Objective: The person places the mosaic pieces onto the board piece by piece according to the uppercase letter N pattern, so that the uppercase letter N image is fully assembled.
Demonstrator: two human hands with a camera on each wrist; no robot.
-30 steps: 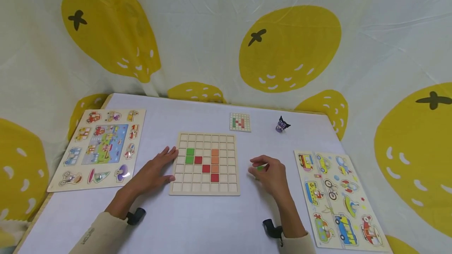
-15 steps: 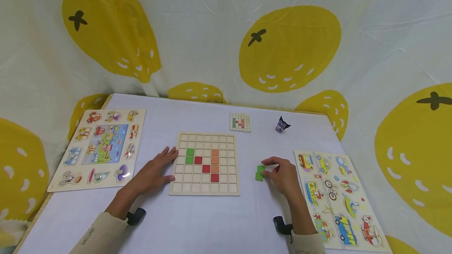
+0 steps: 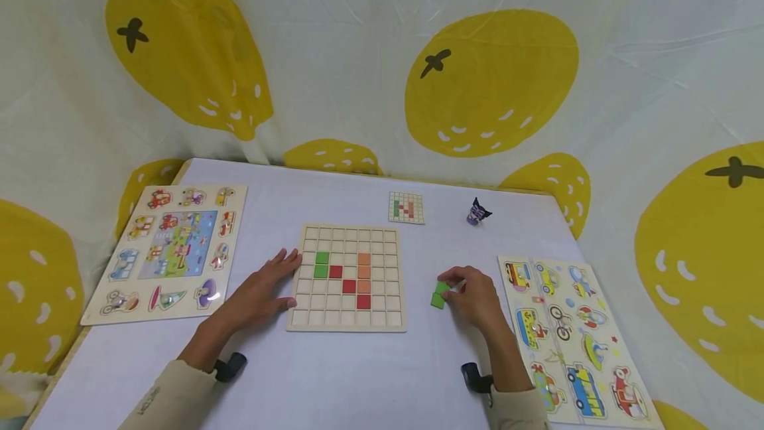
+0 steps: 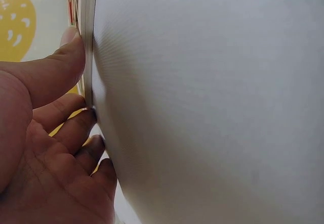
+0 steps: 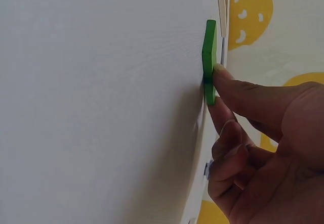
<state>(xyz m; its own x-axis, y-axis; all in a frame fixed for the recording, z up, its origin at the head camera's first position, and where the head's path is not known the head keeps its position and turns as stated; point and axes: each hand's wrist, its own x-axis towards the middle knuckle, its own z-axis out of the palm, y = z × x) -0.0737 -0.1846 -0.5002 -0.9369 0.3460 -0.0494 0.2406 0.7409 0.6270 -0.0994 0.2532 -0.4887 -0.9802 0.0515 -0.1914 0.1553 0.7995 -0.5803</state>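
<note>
A wooden grid board (image 3: 384,316) lies mid-table, with green tiles (image 3: 321,271), red tiles (image 3: 349,286) and orange tiles (image 3: 364,272) set in some of its squares. My left hand (image 3: 258,290) rests at the board's left edge, fingers spread along it and thumb near the lower corner. Right of the board, my right hand (image 3: 475,297) pinches a green square tile (image 3: 442,288) between thumb and index finger. A second green tile (image 3: 438,300) lies against it, corner to side. In the right wrist view, the thumb overlaps the green tiles (image 5: 209,62) from the side.
Behind the board lies a small pattern card (image 3: 406,208), and a purple figurine (image 3: 477,212) stands to its right. Vehicle puzzle boards flank the table: one puzzle board (image 3: 229,254) at left, another puzzle board (image 3: 603,347) at right. A lemon-print cloth (image 3: 334,52) hangs behind the table.
My right hand moves rightward, uncovering the two green tiles, then back slightly left. The tiles turn a little under its fingers. My left hand keeps its place.
</note>
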